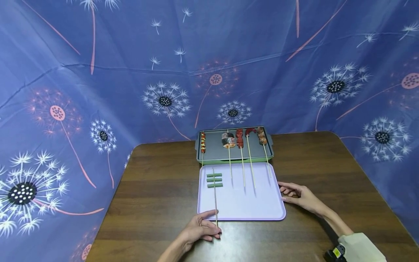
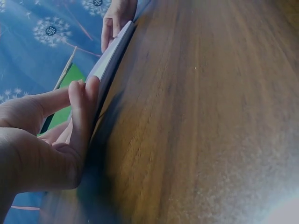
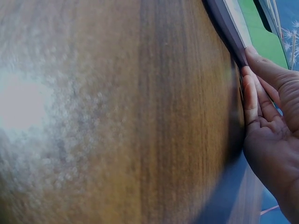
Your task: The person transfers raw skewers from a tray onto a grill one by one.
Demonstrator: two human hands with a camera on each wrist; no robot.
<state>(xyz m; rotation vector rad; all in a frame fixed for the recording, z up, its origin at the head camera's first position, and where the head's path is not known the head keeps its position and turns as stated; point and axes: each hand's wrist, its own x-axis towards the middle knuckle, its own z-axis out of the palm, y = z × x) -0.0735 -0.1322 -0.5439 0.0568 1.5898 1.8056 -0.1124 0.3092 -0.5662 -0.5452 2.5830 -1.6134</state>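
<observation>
My left hand [image 1: 201, 229] pinches the lower end of a thin wooden skewer [image 1: 215, 200] at the front edge of the lilac tray [image 1: 250, 209]. Three short green vegetable pieces [image 1: 214, 180] are threaded across this skewer, over the left part of the tray. In the left wrist view the thumb and fingertips [image 2: 93, 83] meet near the tray's edge; the skewer's held end is hard to make out there. My right hand [image 1: 302, 198] holds the tray's right edge. The right wrist view shows its thumb [image 3: 264, 67] against the rim, with the other fingers bent beside and below it.
Behind the tray stands a green-sided grill pan [image 1: 214, 154]. Several skewers lie on it: small colourful pieces [image 1: 203, 142], a fish chunk [image 1: 228, 140], red meat [image 1: 239, 138], a curved red piece [image 1: 250, 131] and brown chunks [image 1: 261, 135]. Their sticks reach over the tray. A blue curtain [image 1: 131, 91] backs the wooden table [image 1: 157, 189].
</observation>
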